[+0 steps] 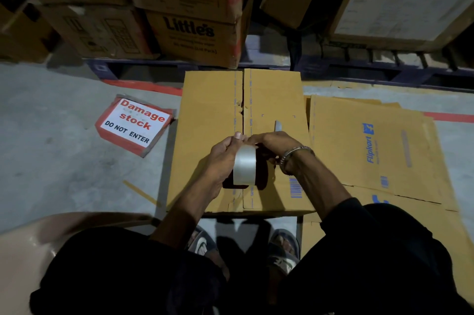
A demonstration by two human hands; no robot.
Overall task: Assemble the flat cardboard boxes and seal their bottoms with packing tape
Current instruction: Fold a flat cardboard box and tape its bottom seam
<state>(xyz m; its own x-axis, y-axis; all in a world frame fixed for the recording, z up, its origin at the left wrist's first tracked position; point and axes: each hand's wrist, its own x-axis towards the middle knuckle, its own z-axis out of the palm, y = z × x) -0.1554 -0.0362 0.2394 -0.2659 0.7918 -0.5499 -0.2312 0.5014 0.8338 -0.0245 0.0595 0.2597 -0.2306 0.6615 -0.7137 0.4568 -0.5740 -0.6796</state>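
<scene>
An assembled brown cardboard box [210, 119] stands on the floor in front of me with its flaps folded shut and a bare centre seam running away from me. Above its near half I hold a roll of clear packing tape [245, 165] upright. My left hand [220, 158] grips the roll from the left, thumb on its top edge. My right hand [272, 141] pinches at the top of the roll, and a grey blade-like tip [277, 126] sticks out past its fingers. A metal bracelet circles the right wrist.
Flat Flipkart cartons [372, 145] lie stacked to the right of the box. A "Damage stock" sign [134, 123] lies on the concrete floor at the left. Stacked stock boxes [189, 32] on blue pallets stand close behind. My sandalled feet sit below the box.
</scene>
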